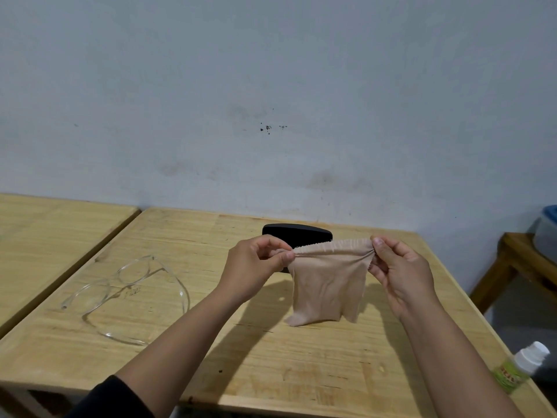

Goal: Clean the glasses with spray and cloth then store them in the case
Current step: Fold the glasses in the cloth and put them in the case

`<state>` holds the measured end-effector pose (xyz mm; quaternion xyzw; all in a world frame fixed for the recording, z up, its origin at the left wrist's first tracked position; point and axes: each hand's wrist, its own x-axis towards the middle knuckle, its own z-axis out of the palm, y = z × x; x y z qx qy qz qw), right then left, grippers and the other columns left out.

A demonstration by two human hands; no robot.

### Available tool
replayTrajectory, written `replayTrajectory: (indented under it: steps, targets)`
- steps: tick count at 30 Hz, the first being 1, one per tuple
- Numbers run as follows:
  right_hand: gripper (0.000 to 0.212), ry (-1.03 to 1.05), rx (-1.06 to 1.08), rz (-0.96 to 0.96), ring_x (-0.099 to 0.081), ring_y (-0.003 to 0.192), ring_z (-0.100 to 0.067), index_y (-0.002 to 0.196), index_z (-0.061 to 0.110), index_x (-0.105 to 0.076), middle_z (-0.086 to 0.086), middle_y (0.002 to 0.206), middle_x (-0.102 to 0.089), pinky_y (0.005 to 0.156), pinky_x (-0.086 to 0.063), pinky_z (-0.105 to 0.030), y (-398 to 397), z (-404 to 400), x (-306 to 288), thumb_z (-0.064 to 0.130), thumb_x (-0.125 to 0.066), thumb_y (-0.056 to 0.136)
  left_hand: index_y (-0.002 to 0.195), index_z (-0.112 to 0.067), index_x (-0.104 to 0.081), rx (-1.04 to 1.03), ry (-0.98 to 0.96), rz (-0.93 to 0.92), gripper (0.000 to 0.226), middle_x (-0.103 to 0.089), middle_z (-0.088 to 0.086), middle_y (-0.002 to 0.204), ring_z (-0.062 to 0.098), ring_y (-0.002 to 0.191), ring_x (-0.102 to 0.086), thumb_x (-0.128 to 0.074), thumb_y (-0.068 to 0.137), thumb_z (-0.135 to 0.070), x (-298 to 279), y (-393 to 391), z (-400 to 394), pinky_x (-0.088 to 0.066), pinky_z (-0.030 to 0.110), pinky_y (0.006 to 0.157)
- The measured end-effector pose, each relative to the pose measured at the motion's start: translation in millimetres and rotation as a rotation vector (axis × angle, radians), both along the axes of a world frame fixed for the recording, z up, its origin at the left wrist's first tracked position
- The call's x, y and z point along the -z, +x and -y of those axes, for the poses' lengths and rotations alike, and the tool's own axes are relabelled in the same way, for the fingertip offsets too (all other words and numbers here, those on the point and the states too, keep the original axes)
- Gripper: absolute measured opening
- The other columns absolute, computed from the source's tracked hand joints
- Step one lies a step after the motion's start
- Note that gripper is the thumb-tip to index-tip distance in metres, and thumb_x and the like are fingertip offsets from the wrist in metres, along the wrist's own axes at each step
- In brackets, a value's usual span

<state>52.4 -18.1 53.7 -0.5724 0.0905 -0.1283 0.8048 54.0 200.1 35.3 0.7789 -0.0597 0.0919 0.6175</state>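
Observation:
A beige cleaning cloth (327, 285) hangs above the wooden table (271, 357), stretched between both hands. My left hand (256, 267) pinches its left top corner and my right hand (401, 270) pinches the right top corner. The cloth's lower edge just reaches the tabletop. Behind the cloth stands a black glasses case (298, 232), partly hidden by the cloth and my left hand. Clear-framed glasses (126, 294) lie on the table at the left with their arms unfolded. A small spray bottle (520, 368) with a white cap and green label sits at the table's right edge.
A second wooden table (45, 230) adjoins on the left with a narrow gap between. A wooden stool (512, 260) carrying a blue-lidded container (547, 230) stands at the right. A grey wall runs close behind the table.

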Motion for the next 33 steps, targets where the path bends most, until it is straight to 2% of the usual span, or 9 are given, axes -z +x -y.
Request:
replayTrajectory:
  steps: [3, 5, 8, 12, 14, 17, 22, 29, 33]
  targets:
    - [0.007, -0.008, 0.002, -0.014, -0.051, 0.066, -0.013, 0.087, 0.008, -0.064, -0.005, 0.074, -0.057, 0.054, -0.055, -0.016, 2, 1, 4, 0.006, -0.058, 0.089, 0.074, -0.010, -0.069, -0.015, -0.011, 0.008, 0.015, -0.064, -0.001, 0.057, 0.003, 0.051, -0.060, -0.072, 0.078, -0.025, -2, 1, 4, -0.047, 0.014, 0.059]
    - [0.007, -0.023, 0.004, -0.022, -0.051, 0.065, -0.013, 0.090, 0.007, -0.064, -0.004, 0.073, -0.057, 0.054, -0.054, -0.016, 2, 1, 6, 0.007, -0.058, 0.088, 0.072, -0.006, -0.068, -0.014, -0.008, 0.006, 0.024, -0.064, 0.001, 0.059, 0.001, 0.048, -0.057, -0.068, 0.081, -0.029, -3, 1, 5, -0.043, 0.009, 0.055]
    - [0.007, -0.030, 0.001, -0.027, -0.051, 0.063, -0.012, 0.085, 0.009, -0.064, -0.005, 0.072, -0.056, 0.054, -0.055, -0.016, 2, 0, 7, 0.007, -0.058, 0.088, 0.069, -0.004, -0.068, -0.005, 0.000, -0.012, 0.031, -0.065, 0.000, 0.058, 0.002, 0.049, -0.057, -0.065, 0.083, -0.032, -2, 1, 5, -0.044, 0.011, 0.054]
    - [0.008, -0.028, 0.001, -0.031, -0.051, 0.063, -0.012, 0.083, 0.010, -0.064, -0.005, 0.072, -0.056, 0.055, -0.055, -0.016, 2, -1, 7, 0.007, -0.058, 0.088, 0.071, -0.007, -0.070, 0.053, -0.026, -0.071, 0.019, -0.069, 0.008, 0.063, 0.011, 0.057, -0.062, -0.071, 0.078, -0.025, 0, 5, -3, -0.053, 0.022, 0.061]
    - [0.007, -0.033, 0.005, -0.037, -0.051, 0.063, -0.012, 0.085, 0.008, -0.064, -0.004, 0.072, -0.057, 0.055, -0.055, -0.016, 3, 0, 8, 0.007, -0.058, 0.088, 0.073, -0.008, -0.070, 0.091, -0.035, -0.103, 0.011, -0.069, 0.007, 0.064, 0.013, 0.060, -0.064, -0.073, 0.076, -0.018, 0, 7, -9, -0.054, 0.022, 0.062]
    - [0.006, -0.040, 0.000, -0.041, -0.053, 0.063, -0.012, 0.088, 0.007, -0.064, -0.004, 0.073, -0.058, 0.055, -0.055, -0.016, 5, 1, 10, 0.007, -0.058, 0.088, 0.079, -0.005, -0.069, 0.138, -0.025, -0.120, 0.014, -0.066, 0.009, 0.067, 0.011, 0.060, -0.061, -0.074, 0.075, -0.018, -3, 6, -16, -0.052, 0.020, 0.064]
    - [0.008, -0.068, -0.014, -0.066, -0.053, 0.065, -0.014, 0.082, 0.009, -0.064, -0.006, 0.073, -0.057, 0.054, -0.055, -0.016, 15, 2, 9, 0.008, -0.059, 0.088, 0.079, -0.019, -0.072, 0.004, 0.022, -0.024, 0.006, -0.067, -0.008, 0.063, 0.005, 0.060, -0.060, -0.070, 0.080, -0.024, -11, 15, -19, -0.053, 0.025, 0.070]
    - [0.010, -0.088, -0.029, 0.069, -0.062, 0.065, -0.007, 0.084, 0.011, -0.064, -0.003, 0.077, -0.064, 0.066, -0.057, -0.017, 19, 8, -17, 0.009, -0.057, 0.090, 0.080, -0.028, -0.070, -0.101, 0.076, 0.192, 0.011, -0.072, -0.010, 0.078, 0.003, 0.072, -0.067, -0.065, 0.084, -0.020, -42, 17, -9, -0.052, 0.015, 0.071]
    - [0.012, -0.160, -0.073, -0.001, -0.062, 0.054, -0.001, 0.083, 0.010, -0.065, -0.004, 0.071, -0.065, 0.054, -0.052, -0.012, -6, 9, 16, 0.004, -0.056, 0.089, 0.083, -0.029, -0.071, -0.028, 0.248, 0.139, 0.016, -0.072, -0.011, 0.079, 0.001, 0.075, -0.065, -0.064, 0.085, -0.016, -9, -6, -16, -0.047, 0.013, 0.070]
